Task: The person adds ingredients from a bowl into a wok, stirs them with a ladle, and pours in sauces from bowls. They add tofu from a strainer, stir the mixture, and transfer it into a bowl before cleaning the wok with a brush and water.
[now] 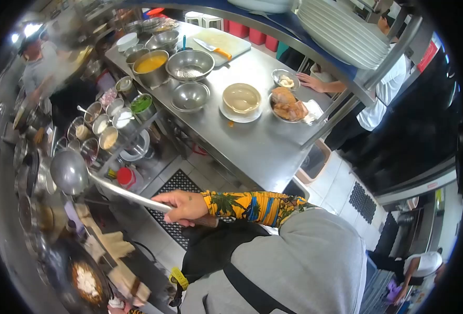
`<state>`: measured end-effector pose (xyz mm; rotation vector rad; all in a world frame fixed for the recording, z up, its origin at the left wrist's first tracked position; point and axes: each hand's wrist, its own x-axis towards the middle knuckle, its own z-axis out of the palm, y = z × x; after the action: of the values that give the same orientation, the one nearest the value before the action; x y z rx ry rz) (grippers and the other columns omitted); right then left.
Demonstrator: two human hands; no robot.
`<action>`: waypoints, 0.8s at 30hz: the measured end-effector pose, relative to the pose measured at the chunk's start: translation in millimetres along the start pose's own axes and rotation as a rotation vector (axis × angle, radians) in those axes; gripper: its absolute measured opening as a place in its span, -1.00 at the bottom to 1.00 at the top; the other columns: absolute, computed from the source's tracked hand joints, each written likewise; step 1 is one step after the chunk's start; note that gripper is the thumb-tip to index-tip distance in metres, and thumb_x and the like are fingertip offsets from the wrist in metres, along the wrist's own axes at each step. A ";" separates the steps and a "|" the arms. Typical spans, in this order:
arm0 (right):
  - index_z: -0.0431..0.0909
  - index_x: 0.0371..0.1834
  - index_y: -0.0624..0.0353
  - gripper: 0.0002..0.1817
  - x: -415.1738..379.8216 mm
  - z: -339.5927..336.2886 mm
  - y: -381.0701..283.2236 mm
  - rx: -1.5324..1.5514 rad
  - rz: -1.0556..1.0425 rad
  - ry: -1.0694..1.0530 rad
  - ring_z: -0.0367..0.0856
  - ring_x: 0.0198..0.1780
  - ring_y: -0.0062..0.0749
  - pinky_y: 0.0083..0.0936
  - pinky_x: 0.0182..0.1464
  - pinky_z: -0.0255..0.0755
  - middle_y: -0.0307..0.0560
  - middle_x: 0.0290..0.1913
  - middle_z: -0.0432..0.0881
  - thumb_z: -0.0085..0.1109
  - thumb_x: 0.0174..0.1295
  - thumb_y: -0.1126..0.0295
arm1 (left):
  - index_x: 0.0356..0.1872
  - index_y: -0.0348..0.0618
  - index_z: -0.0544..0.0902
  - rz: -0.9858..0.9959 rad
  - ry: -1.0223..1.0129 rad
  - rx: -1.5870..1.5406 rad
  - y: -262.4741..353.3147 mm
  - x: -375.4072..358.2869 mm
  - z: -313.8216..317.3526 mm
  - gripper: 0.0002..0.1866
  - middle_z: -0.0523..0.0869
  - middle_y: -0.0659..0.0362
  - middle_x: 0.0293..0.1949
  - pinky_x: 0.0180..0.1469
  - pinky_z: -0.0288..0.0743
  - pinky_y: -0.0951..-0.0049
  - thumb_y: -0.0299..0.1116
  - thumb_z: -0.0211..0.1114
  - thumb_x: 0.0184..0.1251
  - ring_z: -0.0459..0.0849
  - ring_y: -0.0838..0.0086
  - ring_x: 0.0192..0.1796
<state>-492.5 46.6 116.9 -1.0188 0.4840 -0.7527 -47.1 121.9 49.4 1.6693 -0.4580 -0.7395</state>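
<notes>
My right hand (183,206) grips the long handle of a metal ladle (70,171); its wooden end shows below my fingers. The ladle's round bowl is raised at the left, beside the seasoning containers (108,137). At the bottom edge, my left hand (120,307) is partly cut off, closed around a pale cloth (116,302) at the rim of a dark wok (59,267). White food (86,281) lies in brown sauce or oil inside that wok.
A steel table (252,146) holds metal bowls (190,65), a pot of yellow liquid (151,64), a beige bowl (241,98), cooked meat (288,104) and a knife (210,48) on a board. Plates (341,36) are stacked above. Other people stand left, upper right and lower right.
</notes>
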 end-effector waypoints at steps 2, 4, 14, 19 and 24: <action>0.08 0.50 0.20 -0.33 -38.7 7.2 -7.4 0.001 0.011 0.019 0.41 -0.64 -0.73 -0.70 -0.64 0.36 -0.29 -0.42 0.44 0.04 0.32 0.52 | -0.34 -0.16 0.63 -0.136 -0.021 -0.150 -18.9 -45.8 -21.0 -0.72 0.66 0.17 -0.50 -0.45 0.54 0.39 -0.13 0.25 0.28 0.65 0.43 -0.47; 0.08 0.49 0.19 -0.33 -80.4 15.4 -12.8 0.001 0.045 0.058 0.42 -0.63 -0.72 -0.68 -0.63 0.37 -0.29 -0.42 0.44 0.07 0.33 0.49 | -0.34 -0.15 0.63 -0.282 -0.064 -0.301 -36.1 -86.7 -45.7 -0.73 0.65 0.18 -0.50 -0.46 0.53 0.40 -0.13 0.23 0.29 0.64 0.44 -0.48; 0.12 0.48 0.19 -0.28 -238.5 71.3 -20.6 -0.129 0.087 0.291 0.40 -0.66 -0.65 -0.68 -0.63 0.32 -0.26 -0.40 0.47 0.19 0.26 0.38 | -0.29 -0.22 0.60 -0.390 -0.465 -0.479 -85.5 -278.9 -25.0 -0.81 0.71 0.05 -0.36 -0.49 0.56 0.40 -0.29 0.19 0.27 0.70 0.32 -0.39; 0.15 0.47 0.20 -0.29 -295.8 122.2 -4.1 -0.145 0.105 0.432 0.42 -0.64 -0.63 -0.68 -0.61 0.32 -0.22 -0.35 0.49 0.16 0.23 0.45 | -0.36 -0.21 0.56 -0.750 -0.565 -0.640 -91.2 -312.4 -27.1 -0.87 0.71 0.03 -0.39 -0.52 0.55 0.36 -0.36 0.18 0.25 0.69 0.27 -0.42; 0.16 0.45 0.24 -0.33 -318.6 165.5 17.9 -0.133 0.075 0.518 0.42 -0.64 -0.63 -0.69 -0.60 0.32 -0.22 -0.35 0.49 0.13 0.25 0.46 | -0.37 -0.20 0.55 -0.797 -0.708 -0.546 -112.6 -302.0 -22.6 -0.91 0.66 0.08 -0.47 -0.54 0.55 0.35 -0.41 0.17 0.24 0.68 0.31 -0.48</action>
<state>-584.0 387.9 183.0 -0.9175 1.0241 -0.9282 -259.7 362.1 10.2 0.9946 -0.0198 -1.8797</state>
